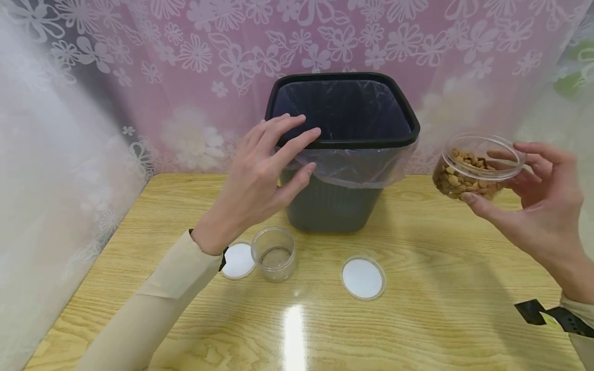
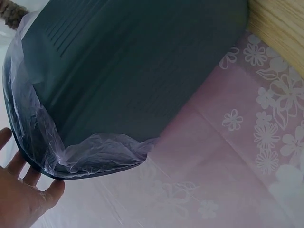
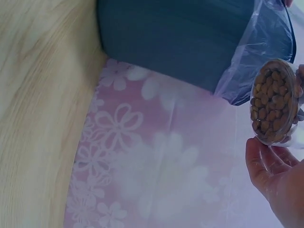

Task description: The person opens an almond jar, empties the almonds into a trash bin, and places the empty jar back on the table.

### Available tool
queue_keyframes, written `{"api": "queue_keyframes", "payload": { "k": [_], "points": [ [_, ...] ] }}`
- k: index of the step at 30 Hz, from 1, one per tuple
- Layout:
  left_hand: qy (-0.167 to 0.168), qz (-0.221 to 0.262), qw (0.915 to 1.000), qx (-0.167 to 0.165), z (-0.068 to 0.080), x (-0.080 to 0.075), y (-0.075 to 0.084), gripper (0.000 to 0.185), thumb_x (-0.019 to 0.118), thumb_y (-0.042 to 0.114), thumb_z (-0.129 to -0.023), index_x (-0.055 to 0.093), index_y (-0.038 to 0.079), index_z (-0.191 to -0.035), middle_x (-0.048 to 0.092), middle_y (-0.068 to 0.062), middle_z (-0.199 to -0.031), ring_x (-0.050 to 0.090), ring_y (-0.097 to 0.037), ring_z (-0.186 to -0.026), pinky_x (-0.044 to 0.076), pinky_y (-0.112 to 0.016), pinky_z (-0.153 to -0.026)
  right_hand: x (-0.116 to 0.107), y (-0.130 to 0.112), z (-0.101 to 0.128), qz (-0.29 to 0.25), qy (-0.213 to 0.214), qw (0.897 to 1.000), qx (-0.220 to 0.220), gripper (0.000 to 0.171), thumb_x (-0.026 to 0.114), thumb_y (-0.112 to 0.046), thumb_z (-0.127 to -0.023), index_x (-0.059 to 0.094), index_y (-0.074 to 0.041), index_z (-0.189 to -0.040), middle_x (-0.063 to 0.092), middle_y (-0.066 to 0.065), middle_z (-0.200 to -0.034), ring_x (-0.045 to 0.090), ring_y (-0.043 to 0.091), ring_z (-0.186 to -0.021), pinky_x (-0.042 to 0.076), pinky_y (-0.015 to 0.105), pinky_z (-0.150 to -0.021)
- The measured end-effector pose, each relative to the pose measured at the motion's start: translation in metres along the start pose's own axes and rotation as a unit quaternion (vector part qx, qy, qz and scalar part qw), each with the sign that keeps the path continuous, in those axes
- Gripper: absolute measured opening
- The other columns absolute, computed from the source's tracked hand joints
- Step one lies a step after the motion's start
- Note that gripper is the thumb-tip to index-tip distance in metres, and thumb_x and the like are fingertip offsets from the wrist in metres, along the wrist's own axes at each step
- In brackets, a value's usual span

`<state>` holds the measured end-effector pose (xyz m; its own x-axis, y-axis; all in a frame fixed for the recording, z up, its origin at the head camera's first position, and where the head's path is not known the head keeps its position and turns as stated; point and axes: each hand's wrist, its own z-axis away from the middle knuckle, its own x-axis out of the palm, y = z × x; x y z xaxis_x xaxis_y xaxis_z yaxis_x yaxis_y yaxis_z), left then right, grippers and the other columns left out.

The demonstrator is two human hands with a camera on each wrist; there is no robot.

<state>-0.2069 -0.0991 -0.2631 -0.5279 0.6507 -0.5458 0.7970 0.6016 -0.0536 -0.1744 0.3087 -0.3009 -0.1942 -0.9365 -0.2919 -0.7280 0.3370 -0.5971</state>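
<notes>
My right hand (image 1: pixel 547 193) grips a clear plastic jar (image 1: pixel 478 178) of brown nuts, thumb on the near side and fingers round the far side. The jar is lidless, tilted a little, and held above the table to the right of a dark grey trash bin (image 1: pixel 331 206). In the right wrist view the nuts (image 3: pixel 273 99) show through the jar's base. My left hand (image 1: pixel 260 172), fingers spread and loosely bent, is at the bin's left front rim; whether it presses the rim I cannot tell. A translucent bag (image 1: pixel 352 167) lines the bin and folds over its rim.
On the wooden table (image 1: pixel 441 319), a second clear jar (image 1: pixel 275 257) stands in front of the bin. A white round lid (image 1: pixel 238 261) lies left of it, partly hidden by my wrist, and another lid (image 1: pixel 363 278) lies to the right. A floral curtain (image 1: pixel 195 93) hangs behind.
</notes>
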Motion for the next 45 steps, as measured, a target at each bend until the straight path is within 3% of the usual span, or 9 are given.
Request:
{"api": "queue_keyframes", "payload": {
  "k": [3, 5, 14, 27, 31, 34, 38, 42, 45],
  "points": [
    [-0.012, -0.007, 0.9999, -0.004, -0.002, 0.003, -0.001, 0.044, 0.063, 0.028, -0.101, 0.061, 0.012, -0.142, 0.058, -0.016, -0.145, 0.051, -0.035, -0.138, 0.034, -0.053, -0.121, 0.002, 0.000, -0.005, -0.094, 0.016, 0.995, -0.001, 0.084, 0.074, 0.021, -0.071, 0.034, 0.011, -0.144, 0.066, 0.013, -0.132, 0.067, 0.017, -0.115, 0.050, 0.015, -0.091],
    [-0.024, -0.016, 0.9995, -0.009, -0.004, 0.004, -0.001, 0.046, 0.062, 0.032, -0.102, 0.059, 0.015, -0.145, 0.057, -0.014, -0.147, 0.049, -0.035, -0.140, 0.033, -0.056, -0.121, 0.003, -0.001, -0.009, -0.098, 0.029, 0.995, 0.000, 0.081, 0.071, 0.021, -0.073, 0.034, 0.009, -0.144, 0.067, 0.013, -0.131, 0.068, 0.017, -0.109, 0.050, 0.015, -0.087],
    [-0.086, -0.100, 0.9911, -0.011, -0.006, 0.010, 0.001, 0.053, 0.054, 0.049, -0.104, 0.051, 0.027, -0.152, 0.057, -0.007, -0.149, 0.052, -0.032, -0.137, 0.030, -0.058, -0.120, 0.005, -0.012, -0.034, 0.078, 0.040, 0.996, 0.036, 0.083, 0.071, 0.017, -0.077, 0.036, -0.005, -0.148, 0.065, 0.001, -0.134, 0.069, 0.004, -0.102, 0.049, 0.012, -0.091],
    [-0.061, -0.119, 0.9909, 0.013, 0.000, 0.016, 0.003, 0.056, 0.056, 0.054, -0.101, 0.050, 0.030, -0.152, 0.056, -0.007, -0.148, 0.048, -0.037, -0.137, 0.027, -0.063, -0.119, 0.017, -0.024, -0.073, 0.119, 0.045, 0.992, 0.004, 0.088, 0.078, 0.011, -0.069, 0.042, -0.011, -0.146, 0.059, -0.005, -0.131, 0.064, 0.005, -0.106, 0.048, 0.015, -0.091],
    [-0.050, -0.126, 0.9905, 0.020, 0.001, 0.017, 0.004, 0.056, 0.056, 0.053, -0.101, 0.051, 0.029, -0.151, 0.057, -0.006, -0.147, 0.049, -0.037, -0.136, 0.029, -0.064, -0.118, 0.020, -0.025, -0.081, 0.141, 0.039, 0.989, -0.026, 0.083, 0.082, -0.003, -0.071, 0.045, -0.009, -0.145, 0.055, -0.010, -0.136, 0.062, 0.005, -0.114, 0.047, 0.013, -0.092],
    [-0.047, -0.136, 0.9893, 0.024, 0.003, 0.018, 0.005, 0.057, 0.056, 0.053, -0.101, 0.050, 0.028, -0.152, 0.057, -0.006, -0.147, 0.050, -0.036, -0.137, 0.030, -0.064, -0.117, 0.021, -0.025, -0.087, 0.180, 0.036, 0.982, -0.054, 0.080, 0.083, -0.033, -0.077, 0.048, -0.007, -0.144, 0.051, -0.015, -0.141, 0.060, 0.004, -0.125, 0.045, 0.010, -0.096],
    [-0.046, -0.140, 0.9889, 0.022, 0.003, 0.018, 0.007, 0.058, 0.056, 0.054, -0.101, 0.050, 0.027, -0.152, 0.057, -0.005, -0.148, 0.050, -0.035, -0.137, 0.030, -0.065, -0.118, 0.024, -0.026, -0.095, 0.242, 0.028, 0.965, -0.100, 0.096, 0.068, -0.071, -0.079, 0.050, -0.001, -0.142, 0.051, -0.009, -0.146, 0.055, 0.017, -0.137, 0.038, 0.006, -0.100],
    [-0.049, -0.138, 0.9890, 0.017, 0.003, 0.018, 0.008, 0.059, 0.056, 0.055, -0.101, 0.050, 0.027, -0.152, 0.056, -0.005, -0.149, 0.050, -0.036, -0.137, 0.029, -0.064, -0.118, 0.029, -0.027, -0.107, 0.272, 0.013, 0.952, -0.142, 0.092, 0.062, -0.073, -0.085, 0.049, -0.002, -0.142, 0.055, 0.013, -0.144, 0.050, 0.029, -0.136, 0.033, 0.006, -0.099],
    [-0.054, -0.137, 0.9890, 0.014, 0.003, 0.018, 0.009, 0.060, 0.056, 0.056, -0.100, 0.049, 0.027, -0.153, 0.056, -0.005, -0.149, 0.050, -0.036, -0.137, 0.028, -0.063, -0.119, 0.031, -0.029, -0.114, 0.289, -0.010, 0.944, -0.161, 0.082, 0.059, -0.069, -0.090, 0.048, -0.008, -0.143, 0.050, 0.023, -0.145, 0.044, 0.033, -0.138, 0.037, 0.021, -0.109]
  ]
}}
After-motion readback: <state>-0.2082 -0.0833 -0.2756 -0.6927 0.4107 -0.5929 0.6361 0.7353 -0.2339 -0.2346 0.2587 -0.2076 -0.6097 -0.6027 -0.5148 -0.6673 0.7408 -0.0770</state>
